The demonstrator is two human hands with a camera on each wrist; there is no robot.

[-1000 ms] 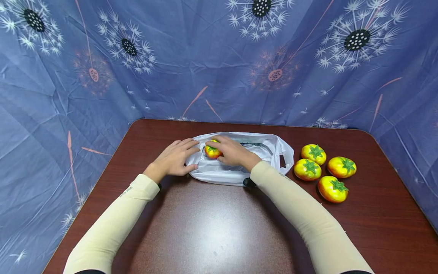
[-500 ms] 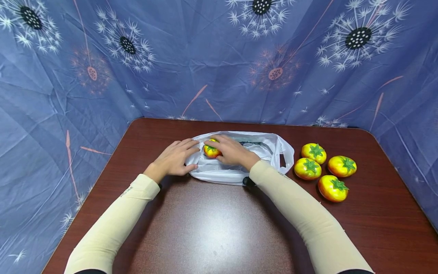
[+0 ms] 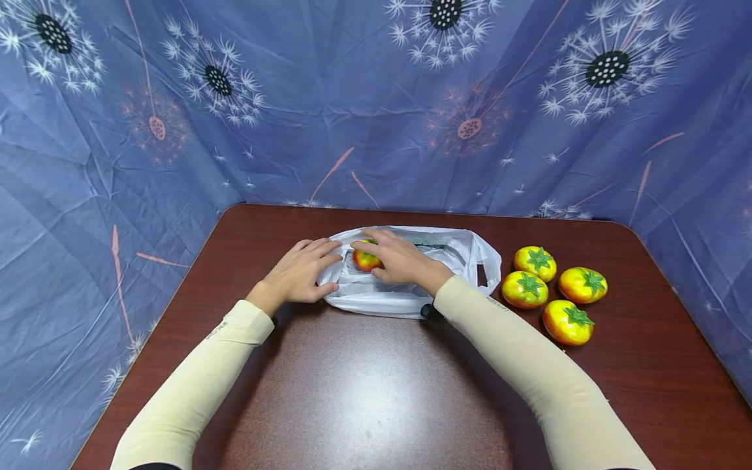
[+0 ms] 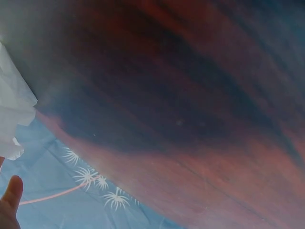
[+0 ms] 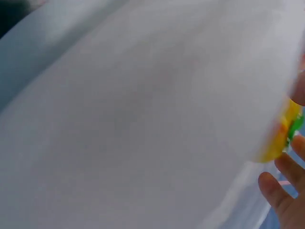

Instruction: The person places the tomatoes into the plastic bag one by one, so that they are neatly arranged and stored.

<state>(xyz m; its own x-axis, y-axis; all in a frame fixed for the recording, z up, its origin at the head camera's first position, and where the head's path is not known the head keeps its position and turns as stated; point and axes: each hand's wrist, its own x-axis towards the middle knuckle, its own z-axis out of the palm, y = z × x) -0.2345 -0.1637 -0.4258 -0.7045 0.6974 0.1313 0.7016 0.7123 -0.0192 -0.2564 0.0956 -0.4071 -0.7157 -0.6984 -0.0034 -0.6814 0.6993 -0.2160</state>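
Observation:
A white plastic bag [image 3: 405, 301] lies on the table with its mouth spread wide. Inside its left part sits a yellow-red toy tomato [image 3: 367, 261], its green leaves mostly covered by fingers. My right hand [image 3: 402, 260] reaches into the bag and holds this tomato between thumb and fingers; the right wrist view has the tomato [image 5: 279, 140] at its right edge, beside the fingertips [image 5: 272, 187]. My left hand [image 3: 298, 269] rests at the bag's left rim with fairly straight, spread fingers. In the left wrist view its thumb [image 4: 13, 191] stands apart from the bag [image 4: 14, 100].
Several more toy tomatoes [image 3: 567, 322] stand grouped on the brown table [image 3: 364, 385], right of the bag. One bag handle [image 3: 489, 264] loops out toward them. A blue curtain [image 3: 352, 98] with dandelion prints hangs behind and beside the table.
The tomato in the bag has tilted slightly, showing more red and less of its leaves. My right forearm has shifted slightly; the left hand stays in place.

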